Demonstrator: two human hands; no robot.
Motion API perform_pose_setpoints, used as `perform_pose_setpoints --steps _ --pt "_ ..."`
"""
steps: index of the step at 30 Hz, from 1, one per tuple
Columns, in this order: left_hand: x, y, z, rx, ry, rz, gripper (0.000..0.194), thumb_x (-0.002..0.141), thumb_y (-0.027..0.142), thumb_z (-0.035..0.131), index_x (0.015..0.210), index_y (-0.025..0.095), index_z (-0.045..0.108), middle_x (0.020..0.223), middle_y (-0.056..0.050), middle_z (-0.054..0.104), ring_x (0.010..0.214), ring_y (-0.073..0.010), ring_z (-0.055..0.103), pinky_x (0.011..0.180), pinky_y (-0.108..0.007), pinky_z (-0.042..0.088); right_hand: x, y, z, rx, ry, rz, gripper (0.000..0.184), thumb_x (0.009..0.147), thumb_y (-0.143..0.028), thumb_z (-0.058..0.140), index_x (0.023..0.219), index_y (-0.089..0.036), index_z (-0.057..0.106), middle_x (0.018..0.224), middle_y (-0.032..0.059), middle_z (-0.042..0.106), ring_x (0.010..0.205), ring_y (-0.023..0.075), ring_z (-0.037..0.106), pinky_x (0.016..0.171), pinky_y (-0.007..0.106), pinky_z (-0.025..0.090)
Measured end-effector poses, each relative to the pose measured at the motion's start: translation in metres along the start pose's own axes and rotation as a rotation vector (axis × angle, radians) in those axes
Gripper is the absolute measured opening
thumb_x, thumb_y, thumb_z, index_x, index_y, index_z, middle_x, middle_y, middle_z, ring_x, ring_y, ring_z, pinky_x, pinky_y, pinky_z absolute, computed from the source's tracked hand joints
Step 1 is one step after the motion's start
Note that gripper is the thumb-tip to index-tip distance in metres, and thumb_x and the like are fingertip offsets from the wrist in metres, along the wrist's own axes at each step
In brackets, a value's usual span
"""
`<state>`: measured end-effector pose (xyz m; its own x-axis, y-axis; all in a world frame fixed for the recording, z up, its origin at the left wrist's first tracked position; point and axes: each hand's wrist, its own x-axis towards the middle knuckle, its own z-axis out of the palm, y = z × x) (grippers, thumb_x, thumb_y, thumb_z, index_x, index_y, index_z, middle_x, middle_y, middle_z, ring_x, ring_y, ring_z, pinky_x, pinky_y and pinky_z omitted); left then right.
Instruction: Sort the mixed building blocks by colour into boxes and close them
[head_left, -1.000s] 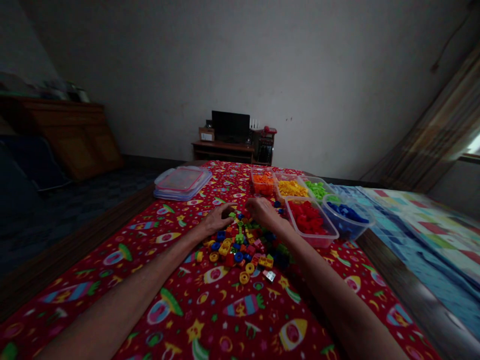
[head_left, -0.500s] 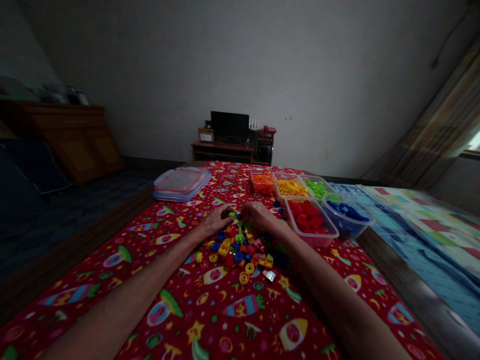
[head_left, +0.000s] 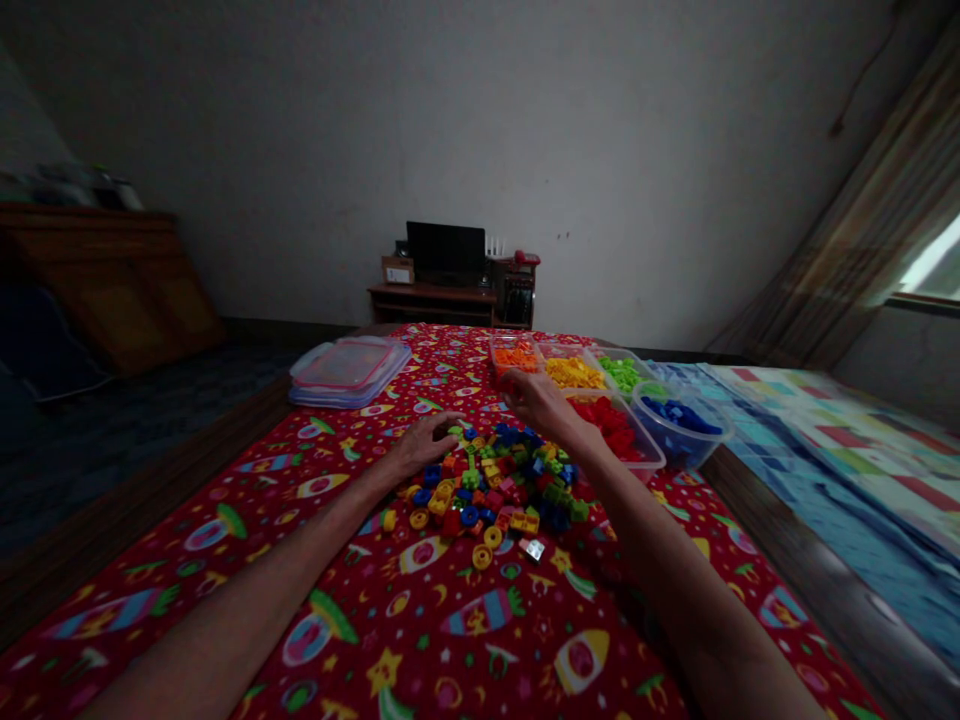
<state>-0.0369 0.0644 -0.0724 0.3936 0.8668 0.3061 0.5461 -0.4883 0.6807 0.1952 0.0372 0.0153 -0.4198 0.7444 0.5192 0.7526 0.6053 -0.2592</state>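
A heap of small mixed-colour plastic bricks (head_left: 495, 487) lies on a red cloth printed with rockets (head_left: 450, 640). My left hand (head_left: 424, 440) rests at the heap's left edge, fingers stretched loosely onto the bricks. My right hand (head_left: 534, 395) is raised beyond the heap, fingers pinched together, close to the tub of orange bricks (head_left: 512, 356); what it holds is too small to make out. Further tubs hold yellow (head_left: 574, 372), green (head_left: 626, 372), red (head_left: 616, 432) and blue (head_left: 679, 420) bricks.
A stack of clear lids (head_left: 349, 365) sits at the far left of the cloth. A patterned blue mat (head_left: 817, 470) lies to the right past a dark wooden edge. A low desk with a monitor (head_left: 446, 255) stands by the back wall.
My right hand has lifted off the heap and moved away and right, toward the orange tub. My left hand stays at the heap's left edge. The camera has shifted slightly.
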Motion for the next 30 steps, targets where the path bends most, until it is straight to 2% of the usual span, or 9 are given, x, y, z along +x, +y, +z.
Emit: perform_pose_setpoints --steps 3,5,10,13,17,20,24,27,30 --pt "0.001 -0.003 0.001 0.014 -0.002 0.004 0.052 0.072 0.036 0.051 0.119 0.014 0.057 0.103 -0.009 0.067 0.083 -0.021 0.061 0.069 -0.031 0.05 -0.001 0.019 -0.031 -0.07 0.118 0.097 0.018 0.082 -0.015 0.05 0.095 -0.014 0.063 0.08 0.0059 0.065 0.067 0.0127 0.054 0.062 0.023 0.035" --pt "0.002 -0.003 0.0 0.02 0.002 0.004 0.051 0.073 0.037 0.051 0.118 0.014 0.059 0.102 -0.009 0.068 0.084 -0.0213 0.062 0.07 -0.031 0.05 -0.007 0.036 -0.048 -0.145 0.14 0.18 0.019 0.081 -0.016 0.051 0.094 -0.015 0.064 0.082 0.0068 0.067 0.071 0.014 0.057 0.066 0.023 0.038" --pt "0.0 0.004 -0.002 0.042 -0.006 0.019 0.049 0.073 0.039 0.051 0.115 0.016 0.061 0.108 -0.008 0.067 0.09 -0.0216 0.062 0.076 -0.031 0.05 -0.031 0.078 -0.068 -0.274 -0.076 0.432 0.022 0.079 -0.019 0.056 0.097 -0.015 0.068 0.092 0.0097 0.07 0.08 0.0165 0.061 0.072 0.024 0.042" --pt "-0.001 0.008 -0.003 0.059 -0.015 -0.002 0.051 0.074 0.039 0.05 0.117 0.015 0.06 0.112 -0.01 0.066 0.09 -0.0217 0.063 0.075 -0.031 0.05 -0.037 0.09 -0.069 -0.352 -0.046 0.492 0.026 0.081 -0.019 0.053 0.101 -0.014 0.069 0.095 0.0111 0.07 0.087 0.0188 0.063 0.078 0.026 0.044" --pt "-0.001 0.009 -0.004 0.092 -0.015 0.004 0.05 0.074 0.039 0.05 0.117 0.016 0.061 0.112 -0.009 0.066 0.092 -0.022 0.063 0.078 -0.031 0.05 -0.032 0.084 -0.062 -0.297 0.015 0.454 0.031 0.083 -0.016 0.046 0.103 -0.015 0.069 0.096 0.0098 0.071 0.088 0.0184 0.065 0.081 0.027 0.045" --pt "-0.001 0.009 -0.004 0.128 -0.005 0.013 0.048 0.074 0.039 0.05 0.114 0.016 0.063 0.113 -0.009 0.066 0.095 -0.0225 0.062 0.082 -0.032 0.049 -0.027 0.072 -0.054 -0.2 -0.131 0.334 0.03 0.083 -0.019 0.05 0.105 -0.017 0.07 0.102 0.0079 0.071 0.09 0.0177 0.065 0.081 0.026 0.045" --pt "-0.001 0.008 -0.005 0.156 -0.014 0.024 0.044 0.074 0.04 0.05 0.107 0.017 0.066 0.108 -0.009 0.067 0.097 -0.0236 0.061 0.086 -0.033 0.048 -0.025 0.065 -0.06 -0.216 -0.362 0.363 0.029 0.079 -0.014 0.051 0.096 -0.017 0.074 0.09 0.0061 0.073 0.079 0.0167 0.066 0.068 0.022 0.045" --pt "0.001 0.007 -0.005 0.177 -0.023 0.053 0.042 0.074 0.04 0.049 0.105 0.018 0.067 0.107 -0.008 0.067 0.097 -0.023 0.061 0.085 -0.033 0.047 -0.028 0.063 -0.078 -0.325 -0.327 0.405 0.027 0.081 -0.018 0.05 0.091 -0.013 0.075 0.088 0.0102 0.073 0.078 0.018 0.066 0.065 0.022 0.044" --pt "0.001 0.005 -0.005 0.187 -0.02 0.076 0.041 0.075 0.039 0.048 0.105 0.02 0.067 0.107 -0.006 0.067 0.094 -0.0215 0.061 0.084 -0.031 0.047 -0.035 0.057 -0.087 -0.324 -0.273 0.392 0.03 0.084 -0.019 0.048 0.1 -0.014 0.072 0.097 0.0117 0.071 0.084 0.0183 0.065 0.068 0.023 0.044"
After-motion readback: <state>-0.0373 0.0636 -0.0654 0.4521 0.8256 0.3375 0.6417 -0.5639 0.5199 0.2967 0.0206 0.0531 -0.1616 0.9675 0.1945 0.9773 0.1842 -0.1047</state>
